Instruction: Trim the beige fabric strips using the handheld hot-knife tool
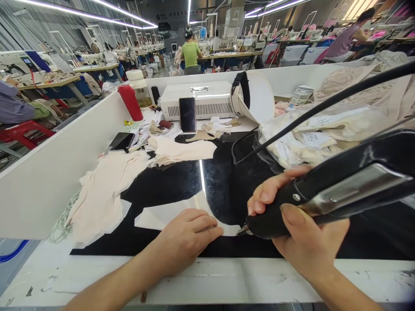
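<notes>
My left hand (191, 233) lies flat, fingers stretched out, pressing a pale cut fabric piece (158, 214) onto the black mat (162, 185). My right hand (301, 229) is wrapped round a thick black handheld power tool (272, 211) with a metal lever along its side. The tool's small pointed metal tip (244, 230) meets the right end of the fabric piece, just right of my left fingertips. Farther back and to the left are a stack of cream fabric pieces (184, 151) and a loose pile of pale pink fabric (103, 190).
A black cable (324, 108) arches over the right side. Behind the mat stand a phone (187, 114), a white vented box (210, 103), a red bottle (130, 102) and a visor (259, 97). Bagged fabric (304, 134) fills the right. A low white wall (58, 160) borders the left.
</notes>
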Motion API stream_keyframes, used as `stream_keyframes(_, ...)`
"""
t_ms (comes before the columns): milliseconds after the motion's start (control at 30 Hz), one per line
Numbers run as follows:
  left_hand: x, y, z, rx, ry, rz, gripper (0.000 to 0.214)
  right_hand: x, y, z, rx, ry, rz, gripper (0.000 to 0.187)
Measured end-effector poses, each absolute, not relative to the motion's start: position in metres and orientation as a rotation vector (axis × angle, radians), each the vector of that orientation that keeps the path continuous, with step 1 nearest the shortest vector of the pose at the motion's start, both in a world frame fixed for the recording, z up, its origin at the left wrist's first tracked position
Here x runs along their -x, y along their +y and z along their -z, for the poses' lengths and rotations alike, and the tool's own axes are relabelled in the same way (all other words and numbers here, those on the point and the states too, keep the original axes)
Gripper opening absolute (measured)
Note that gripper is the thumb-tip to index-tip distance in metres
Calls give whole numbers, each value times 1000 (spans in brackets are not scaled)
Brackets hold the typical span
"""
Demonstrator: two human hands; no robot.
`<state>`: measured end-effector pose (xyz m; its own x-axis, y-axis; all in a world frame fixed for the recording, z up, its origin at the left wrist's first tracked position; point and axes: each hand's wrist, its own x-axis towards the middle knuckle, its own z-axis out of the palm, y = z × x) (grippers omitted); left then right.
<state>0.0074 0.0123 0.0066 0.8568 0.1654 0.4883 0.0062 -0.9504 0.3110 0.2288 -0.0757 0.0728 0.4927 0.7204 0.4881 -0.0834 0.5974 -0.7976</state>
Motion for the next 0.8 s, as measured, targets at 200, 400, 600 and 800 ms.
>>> stream_keyframes(200, 3, 28, -21, -2745, 315, -807, 24, -245, -63, -70, 832, -942, -497, 42)
stream_keyframes(400, 10, 27, -23, -2856, 491, -629, 26, -270, -28, -64, 879, -887, -410, 49)
stream_keyframes(600, 2, 0, -57, -2571, 796, -86, 27, -262, -21, -64, 848, -867, -418, 48)
stream_keyframes(800, -25, 29, -69, -2752, 756, -34, 4, -244, -30, -66, 842, -880, -470, 42)
